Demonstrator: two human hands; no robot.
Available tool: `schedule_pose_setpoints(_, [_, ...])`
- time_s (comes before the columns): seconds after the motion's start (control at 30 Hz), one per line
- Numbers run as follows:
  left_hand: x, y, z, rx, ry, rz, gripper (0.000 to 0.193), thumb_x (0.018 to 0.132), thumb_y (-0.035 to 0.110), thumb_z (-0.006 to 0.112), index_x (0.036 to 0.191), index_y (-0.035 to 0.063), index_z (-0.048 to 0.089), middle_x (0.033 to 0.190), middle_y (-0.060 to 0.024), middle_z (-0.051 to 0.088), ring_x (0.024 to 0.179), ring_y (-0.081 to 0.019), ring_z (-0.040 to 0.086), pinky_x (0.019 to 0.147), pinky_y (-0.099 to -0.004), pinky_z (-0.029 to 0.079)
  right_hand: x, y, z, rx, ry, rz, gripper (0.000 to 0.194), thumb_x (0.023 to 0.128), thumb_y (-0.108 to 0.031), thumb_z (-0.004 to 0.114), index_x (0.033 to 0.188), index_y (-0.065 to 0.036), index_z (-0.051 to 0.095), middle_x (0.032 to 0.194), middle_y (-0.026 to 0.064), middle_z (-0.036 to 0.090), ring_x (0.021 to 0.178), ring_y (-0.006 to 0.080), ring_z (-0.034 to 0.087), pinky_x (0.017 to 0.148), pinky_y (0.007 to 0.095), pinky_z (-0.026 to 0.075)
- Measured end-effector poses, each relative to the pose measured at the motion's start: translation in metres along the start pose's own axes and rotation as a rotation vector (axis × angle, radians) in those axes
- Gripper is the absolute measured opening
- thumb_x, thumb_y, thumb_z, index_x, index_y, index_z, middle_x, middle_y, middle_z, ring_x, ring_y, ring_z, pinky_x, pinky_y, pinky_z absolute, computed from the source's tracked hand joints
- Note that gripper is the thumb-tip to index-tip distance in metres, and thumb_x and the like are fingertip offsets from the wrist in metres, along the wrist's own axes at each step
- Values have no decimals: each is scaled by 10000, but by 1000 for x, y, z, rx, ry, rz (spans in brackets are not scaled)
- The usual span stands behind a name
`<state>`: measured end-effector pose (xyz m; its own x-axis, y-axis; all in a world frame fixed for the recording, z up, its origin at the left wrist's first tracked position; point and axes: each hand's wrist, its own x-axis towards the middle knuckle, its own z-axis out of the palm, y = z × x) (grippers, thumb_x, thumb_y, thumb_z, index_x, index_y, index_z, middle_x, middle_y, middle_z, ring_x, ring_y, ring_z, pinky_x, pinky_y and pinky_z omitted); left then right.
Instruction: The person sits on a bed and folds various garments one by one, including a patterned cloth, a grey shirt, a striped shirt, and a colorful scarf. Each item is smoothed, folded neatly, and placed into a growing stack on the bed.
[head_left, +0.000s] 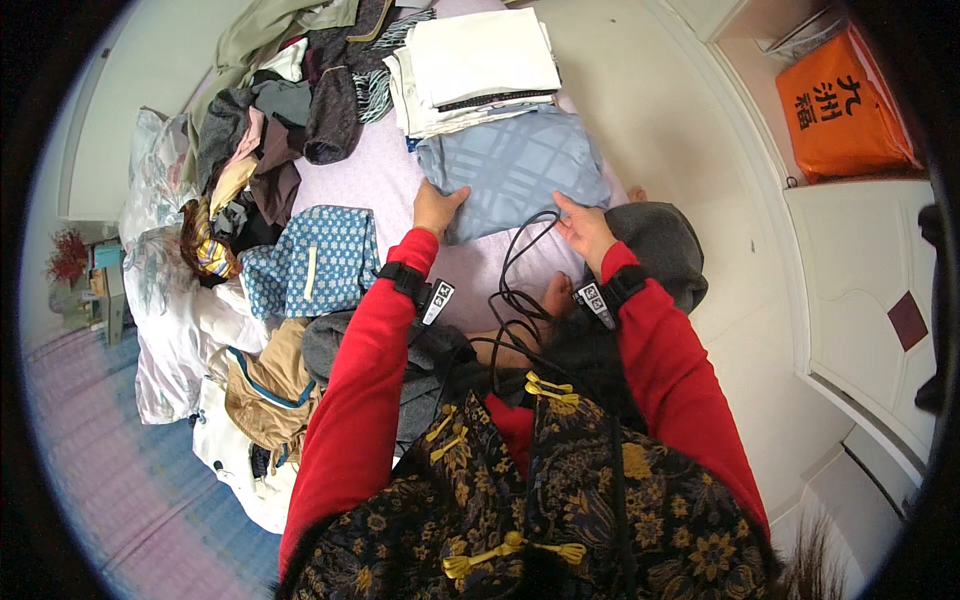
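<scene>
A folded light blue cloth with a pale plaid pattern (510, 169) lies on the bed in front of me. My left hand (441, 208) rests at its lower left corner, thumb on top. My right hand (585, 229) touches the lower right edge with the fingertips, beside a loop of black cable (504, 277). Just beyond the blue cloth is a stack of folded garments with a white one on top (484, 56). A folded blue cloth with white flowers (315, 259) lies left of my left hand, with a pale strip on it.
A loose heap of clothes (281, 112) spreads at the upper left, beside floral bedding (161, 262). A tan garment (270, 375) lies near my left arm. On the right are a white cabinet (855, 277) and an orange bag bearing writing (844, 112).
</scene>
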<state>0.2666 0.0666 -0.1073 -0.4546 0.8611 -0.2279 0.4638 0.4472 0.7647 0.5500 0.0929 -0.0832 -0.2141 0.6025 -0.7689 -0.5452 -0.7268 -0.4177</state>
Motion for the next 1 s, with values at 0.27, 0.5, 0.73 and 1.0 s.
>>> schedule_pose_setpoints(0.27, [29, 47, -27, -364, -111, -51, 347, 750, 143, 744, 1015, -40, 613, 896, -99, 660, 734, -177, 608, 675, -322, 507, 22, -3, 21, 13, -18, -141, 259, 750, -36, 731, 960, -55, 582, 923, 57, 596, 746, 185, 556, 568, 294, 479])
schedule_pose_setpoints(0.5, [30, 11, -20, -51, 56, 27, 666, 663, 389, 789, 1062, -86, 548, 1007, -229, 615, 902, -313, 610, 789, -369, 484, 26, -3, 1, -577, 151, -632, 377, 720, -113, 766, 1026, -50, 555, 941, 60, 585, 783, 193, 560, 634, 318, 479])
schedule_pose_setpoints(0.73, [-9, 14, -9, -61, 37, 47, 722, 728, 359, 765, 1166, -119, 446, 1087, -202, 591, 959, -249, 591, 817, -322, 482, -2, 3, -19, -27, -126, 151, 440, 744, -274, 775, 1011, -37, 518, 914, 110, 548, 862, 220, 541, 777, 294, 483])
schedule_pose_setpoints(1.0, [-10, 42, -27, -598, -385, -359, 619, 764, 263, 737, 1187, -89, 453, 1095, -180, 593, 930, -243, 618, 773, -378, 535, 14, 4, 9, -143, -19, 3, 333, 769, -224, 749, 622, -121, 469, 533, -8, 313, 459, 106, 322, 440, 228, 287])
